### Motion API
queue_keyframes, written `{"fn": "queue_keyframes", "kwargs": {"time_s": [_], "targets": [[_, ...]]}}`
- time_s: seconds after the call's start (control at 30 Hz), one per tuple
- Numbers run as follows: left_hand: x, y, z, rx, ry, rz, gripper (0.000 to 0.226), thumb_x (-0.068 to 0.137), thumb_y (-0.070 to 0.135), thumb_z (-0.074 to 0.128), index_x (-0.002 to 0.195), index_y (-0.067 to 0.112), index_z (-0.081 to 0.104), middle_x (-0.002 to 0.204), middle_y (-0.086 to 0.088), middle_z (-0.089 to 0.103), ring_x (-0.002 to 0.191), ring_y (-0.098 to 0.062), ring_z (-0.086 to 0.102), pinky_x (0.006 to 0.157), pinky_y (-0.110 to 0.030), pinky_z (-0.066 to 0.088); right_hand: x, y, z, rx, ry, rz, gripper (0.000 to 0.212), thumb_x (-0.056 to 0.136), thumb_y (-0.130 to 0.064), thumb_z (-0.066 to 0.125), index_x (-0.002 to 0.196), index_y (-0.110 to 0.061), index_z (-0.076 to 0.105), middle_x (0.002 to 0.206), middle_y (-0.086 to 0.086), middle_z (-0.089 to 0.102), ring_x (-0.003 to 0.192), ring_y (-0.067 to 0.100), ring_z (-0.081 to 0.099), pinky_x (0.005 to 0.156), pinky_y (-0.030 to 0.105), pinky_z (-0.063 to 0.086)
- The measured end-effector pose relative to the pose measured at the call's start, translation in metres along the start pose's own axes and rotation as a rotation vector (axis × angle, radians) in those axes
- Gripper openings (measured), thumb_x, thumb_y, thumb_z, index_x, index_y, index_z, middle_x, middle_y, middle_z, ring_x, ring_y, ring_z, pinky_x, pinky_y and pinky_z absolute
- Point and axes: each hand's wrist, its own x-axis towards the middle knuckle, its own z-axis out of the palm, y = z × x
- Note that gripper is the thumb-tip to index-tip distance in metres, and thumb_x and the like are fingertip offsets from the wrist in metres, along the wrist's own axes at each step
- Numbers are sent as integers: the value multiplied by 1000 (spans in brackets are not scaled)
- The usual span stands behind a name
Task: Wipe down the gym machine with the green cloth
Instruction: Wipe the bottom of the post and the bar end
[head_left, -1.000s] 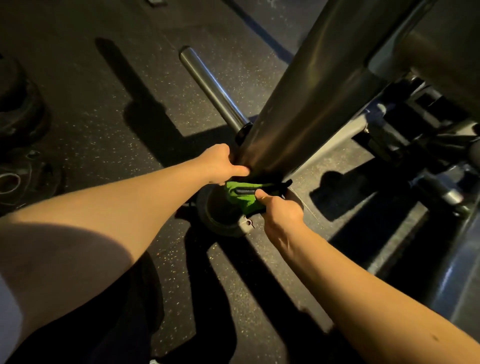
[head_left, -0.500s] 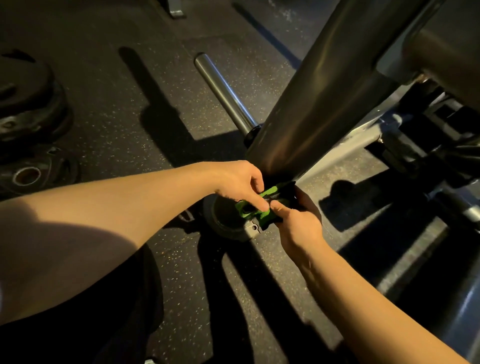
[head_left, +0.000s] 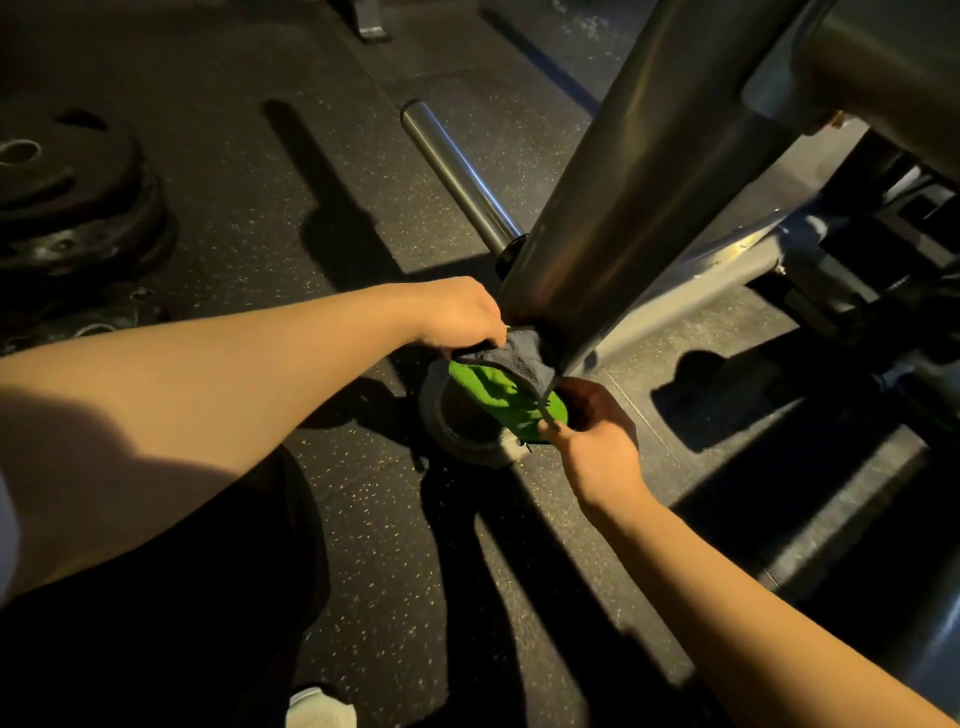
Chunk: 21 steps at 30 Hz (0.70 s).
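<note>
The green cloth (head_left: 498, 397) has come unfolded just beside the machine's steel post (head_left: 623, 208). The left hand (head_left: 462, 319) and the right hand (head_left: 597, 436) each pinch one end. Wiping seems paused for refolding.

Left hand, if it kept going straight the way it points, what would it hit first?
Probably the machine's thick metal post, right beyond the cloth the left hand pinches; depth is unclear.

Open rubber floor (head_left: 395, 571) on near side. Blocked ahead by slanted machine post (head_left: 649, 171), with chrome bar (head_left: 457, 171) jutting out left and frame clutter (head_left: 831, 291) right. Weight plates (head_left: 67, 197) far left. Tight at post base: round foot (head_left: 467, 449), green cloth (head_left: 498, 397), left hand (head_left: 457, 312), right hand (head_left: 597, 441).
</note>
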Motion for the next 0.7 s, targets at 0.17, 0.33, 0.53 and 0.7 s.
{"fn": "queue_keyframes", "kwargs": {"time_s": [0.17, 0.33, 0.53, 0.7], "targets": [[-5, 1, -7, 41, 153, -83, 24, 101, 26, 44, 84, 14, 56, 80, -3, 49, 82, -21, 48, 80, -38, 42, -5, 2, -5, -6, -130, -7, 49, 86, 9, 68, 121, -25, 61, 93, -8, 69, 77, -4, 64, 72, 9, 51], [-8, 3, -4, -36, 239, -110, 33, 99, 28, 44, 68, 16, 42, 73, -4, 39, 68, -18, 40, 65, -36, 34, -1, 5, 2, -138, -269, -195, 43, 83, 17, 62, 107, -17, 74, 99, -5, 76, 93, 12, 71, 92, 36, 58], [-11, 7, -8, -27, 153, -28, 28, 100, 32, 44, 77, 16, 42, 79, -5, 39, 71, -19, 40, 68, -37, 32, -2, -2, 13, 37, -286, -18, 49, 79, 23, 49, 89, -15, 77, 93, 4, 77, 76, 25, 65, 77, 40, 54], [-21, 12, -10, 1, -79, 106, 14, 92, 28, 65, 97, 15, 64, 91, -8, 66, 86, -23, 66, 81, -42, 53, 7, -11, 19, 378, -213, 174, 35, 89, 18, 53, 113, -1, 68, 101, 9, 72, 97, 19, 65, 86, 25, 53]]}}
